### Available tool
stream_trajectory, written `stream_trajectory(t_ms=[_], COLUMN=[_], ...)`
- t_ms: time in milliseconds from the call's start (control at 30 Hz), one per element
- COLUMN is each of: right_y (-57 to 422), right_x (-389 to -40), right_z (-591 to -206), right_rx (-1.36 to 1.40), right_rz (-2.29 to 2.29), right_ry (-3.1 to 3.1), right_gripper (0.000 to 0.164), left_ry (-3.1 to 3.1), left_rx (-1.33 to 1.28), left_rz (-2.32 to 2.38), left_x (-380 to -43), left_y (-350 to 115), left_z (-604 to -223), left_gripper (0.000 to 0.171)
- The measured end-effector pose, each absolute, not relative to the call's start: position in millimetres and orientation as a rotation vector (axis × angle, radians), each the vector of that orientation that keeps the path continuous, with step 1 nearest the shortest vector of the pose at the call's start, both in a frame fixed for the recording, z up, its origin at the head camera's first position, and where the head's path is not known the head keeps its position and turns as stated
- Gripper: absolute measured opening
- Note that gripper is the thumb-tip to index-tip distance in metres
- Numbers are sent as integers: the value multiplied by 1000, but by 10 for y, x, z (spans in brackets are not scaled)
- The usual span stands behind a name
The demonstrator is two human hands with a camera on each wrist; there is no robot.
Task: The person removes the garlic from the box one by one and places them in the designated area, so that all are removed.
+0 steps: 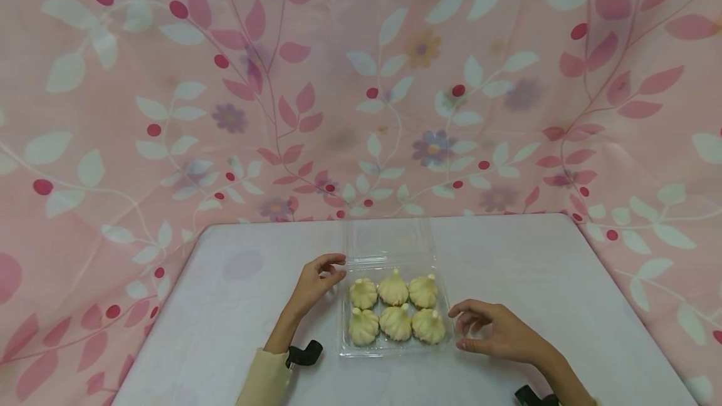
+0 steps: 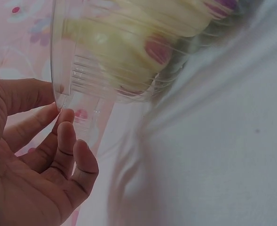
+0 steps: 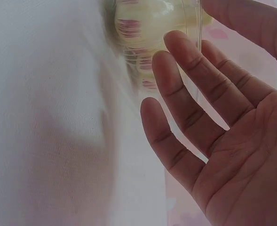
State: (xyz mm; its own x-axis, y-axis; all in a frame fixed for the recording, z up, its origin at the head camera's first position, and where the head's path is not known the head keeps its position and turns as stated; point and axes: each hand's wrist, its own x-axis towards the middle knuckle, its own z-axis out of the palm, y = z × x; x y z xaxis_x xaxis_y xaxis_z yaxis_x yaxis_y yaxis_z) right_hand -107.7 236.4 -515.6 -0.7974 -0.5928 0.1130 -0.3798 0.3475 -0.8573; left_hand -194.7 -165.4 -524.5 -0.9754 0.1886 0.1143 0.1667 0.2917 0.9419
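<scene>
A clear plastic clamshell container (image 1: 397, 351) lies with its lid (image 1: 389, 237) folded back, away from me. Inside sit several pale yellow garlic bulbs (image 1: 393, 288), in two rows with stems upward; purple patches show low on them in the wrist views. At the container's left edge, near the hinge, my left hand (image 1: 317, 279) pinches the rim (image 2: 58, 70) between thumb and forefinger, the other fingers loosely bent. Beside the right edge, my right hand (image 1: 492, 329) has its fingers relaxed and spread and grips nothing. Whether its fingertips touch the plastic, I cannot tell.
The container rests on a table with a white cover (image 1: 242, 306), wrinkled in the left wrist view. A pink floral curtain (image 1: 361, 130) hangs behind and around the table. Black wrist straps (image 1: 304, 353) are on both arms.
</scene>
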Motion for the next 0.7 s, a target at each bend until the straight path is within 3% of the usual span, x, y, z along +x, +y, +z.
stream_trajectory(t_ms=[300,700], right_y=[2374,2386], right_x=[-1086,-1097], right_z=[-5150,-5153], right_rx=[-890,-917], right_rz=[-1431,-1434], right_ry=[2357,2334], right_gripper=[40,39], left_ry=[2468,2453], left_rx=[448,441], left_rz=[1760,1761], left_x=[-1821,-1810], left_y=[-1624,-1624], left_z=[-4936,-4896], left_gripper=[34,34])
